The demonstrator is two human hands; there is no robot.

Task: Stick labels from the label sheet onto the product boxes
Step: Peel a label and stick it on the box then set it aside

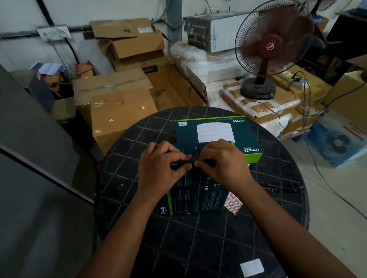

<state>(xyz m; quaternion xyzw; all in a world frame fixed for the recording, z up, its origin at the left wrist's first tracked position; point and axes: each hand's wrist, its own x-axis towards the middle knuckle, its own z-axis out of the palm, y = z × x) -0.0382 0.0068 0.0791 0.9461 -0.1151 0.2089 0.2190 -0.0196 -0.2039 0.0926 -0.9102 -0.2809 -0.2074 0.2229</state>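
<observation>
On the round table (208, 246), two product boxes (193, 195), one label sheet (233, 203), two hands (193, 166)

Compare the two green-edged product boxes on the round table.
The near box shows a dark face of small print; the far box shows a white device picture and "Omada" lettering. Both the left hand and right hand work at the near box's top edge; the far box is untouched. The label sheet lies by the near box, not the far one. Both are dark teal with lime-green trim.

Left hand (158, 165) and right hand (220, 162) pinching near teal box's (195, 195) top edge, second box (217, 134) behind, label sheet (233, 202) beside, round black table (208, 246)
</observation>
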